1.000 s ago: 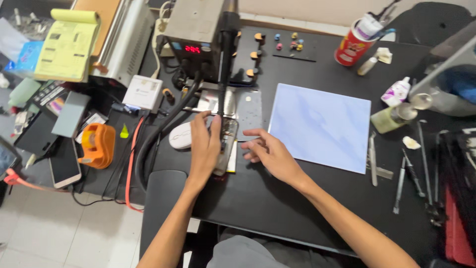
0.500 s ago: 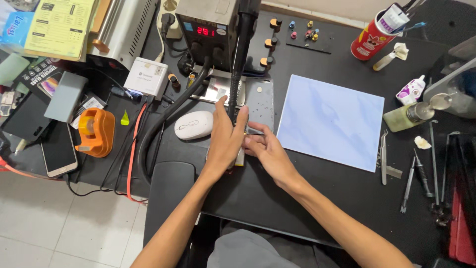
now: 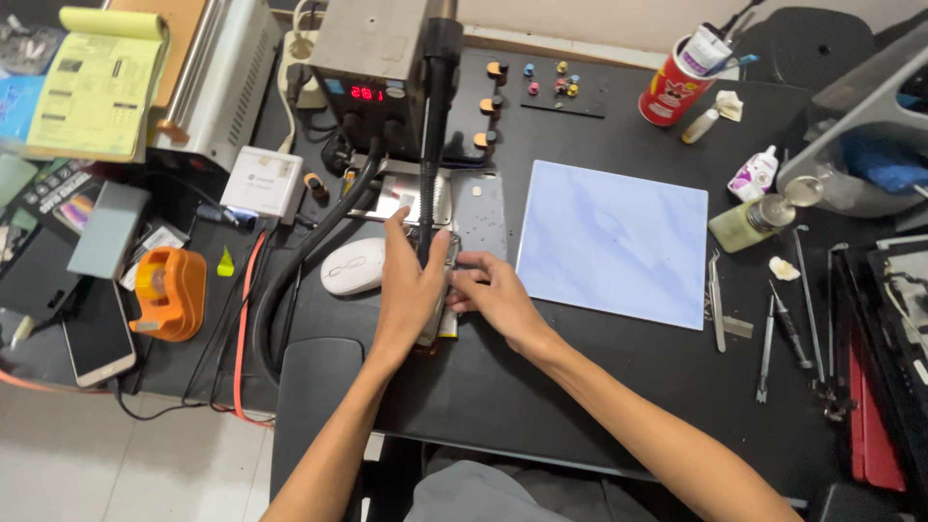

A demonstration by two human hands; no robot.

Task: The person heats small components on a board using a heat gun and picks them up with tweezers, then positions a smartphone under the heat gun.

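Note:
A dark phone [image 3: 447, 253] lies on the black work mat [image 3: 541, 387], just in front of a heat station [image 3: 372, 53] with a red display. My left hand [image 3: 408, 285] lies over the phone's left side, fingers stretched toward the station's black hose [image 3: 433, 135]. My right hand [image 3: 493, 295] pinches the phone's right edge with its fingertips. A grey phone back panel [image 3: 480, 217] lies flat just behind the hands. Most of the phone is hidden under my left hand.
A pale blue tile [image 3: 614, 242] lies to the right, with tweezers and thin tools [image 3: 773, 324] beyond it. A white mouse [image 3: 353, 266] sits left of the hands. An orange tape dispenser [image 3: 169, 293], another phone [image 3: 97, 333] and a red cup of tools [image 3: 672, 87] are around.
Both hands came together onto the phone from slightly apart. My left hand slid further over it, and my right hand closed on its right edge.

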